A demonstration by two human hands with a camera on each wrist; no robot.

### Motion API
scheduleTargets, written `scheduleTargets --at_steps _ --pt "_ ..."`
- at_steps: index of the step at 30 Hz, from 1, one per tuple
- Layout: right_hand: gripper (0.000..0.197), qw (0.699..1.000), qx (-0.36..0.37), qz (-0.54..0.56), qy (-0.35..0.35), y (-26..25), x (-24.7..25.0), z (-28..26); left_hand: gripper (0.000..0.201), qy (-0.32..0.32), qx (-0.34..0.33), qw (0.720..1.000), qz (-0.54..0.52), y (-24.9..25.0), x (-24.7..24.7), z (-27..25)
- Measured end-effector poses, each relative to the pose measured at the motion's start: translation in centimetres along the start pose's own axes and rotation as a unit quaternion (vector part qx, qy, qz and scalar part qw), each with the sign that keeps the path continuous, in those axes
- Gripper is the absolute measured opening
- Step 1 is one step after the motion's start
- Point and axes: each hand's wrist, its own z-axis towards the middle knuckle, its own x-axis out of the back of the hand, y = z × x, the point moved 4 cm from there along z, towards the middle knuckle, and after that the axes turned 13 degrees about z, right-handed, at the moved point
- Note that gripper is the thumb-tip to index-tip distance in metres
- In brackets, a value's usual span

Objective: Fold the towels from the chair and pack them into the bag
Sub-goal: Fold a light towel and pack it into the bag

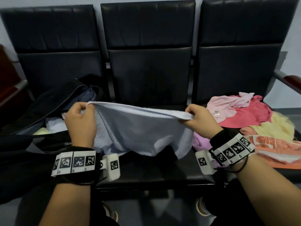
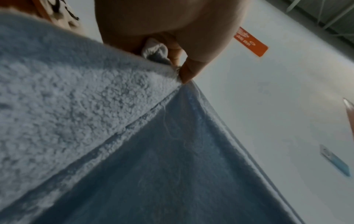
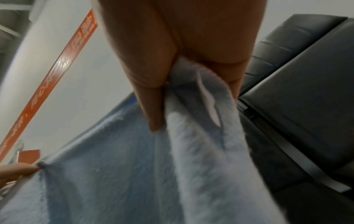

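A light blue towel (image 1: 138, 128) hangs stretched over the middle seat, its lower part drooping onto the cushion. My left hand (image 1: 81, 118) pinches its left top corner and my right hand (image 1: 197, 118) pinches its right top corner. Up close, the left wrist view shows my left hand (image 2: 172, 50) holding the light blue towel (image 2: 86, 106) at a bunched corner. Seen from the right wrist, my right hand (image 3: 182, 68) clamps a fold of the light blue towel (image 3: 191, 144). A black bag (image 1: 53, 110) lies unzipped on the left seat with folded towels (image 1: 53, 126) inside.
A pile of loose towels (image 1: 254, 118) in pink, red, yellow, orange and purple covers the right seat. The row of black chairs (image 1: 146, 70) stands against a pale wall, with an armrest (image 1: 288, 80) at far right. My shoes (image 1: 202, 207) show below the seat edge.
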Motion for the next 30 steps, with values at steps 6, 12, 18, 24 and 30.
scheduleTargets --at_steps 6,12,18,24,30 --pt "0.01 0.986 -0.041 0.152 -0.047 0.8 -0.3 -1.0 0.021 0.012 0.026 0.999 0.039 -2.1 0.4 0.3" --pt "0.024 0.937 -0.068 0.343 -0.007 -0.1 0.0 -1.5 0.017 -0.059 0.029 0.997 0.048 -1.1 -1.8 -0.7" --pt "0.028 0.855 -0.099 0.509 -0.025 -3.6 -2.0 -1.7 0.008 -0.183 -0.005 0.983 0.032 1.2 -5.6 -2.5" --pt "0.029 0.871 -0.101 0.447 -0.18 -4.1 -4.4 -3.3 0.034 -0.279 -0.03 0.957 0.078 -0.8 -5.8 -3.7" --pt "0.004 0.958 0.038 0.236 -0.16 -5.5 -6.2 -3.8 0.017 -0.236 -0.11 0.961 0.097 0.2 -4.5 -5.0"
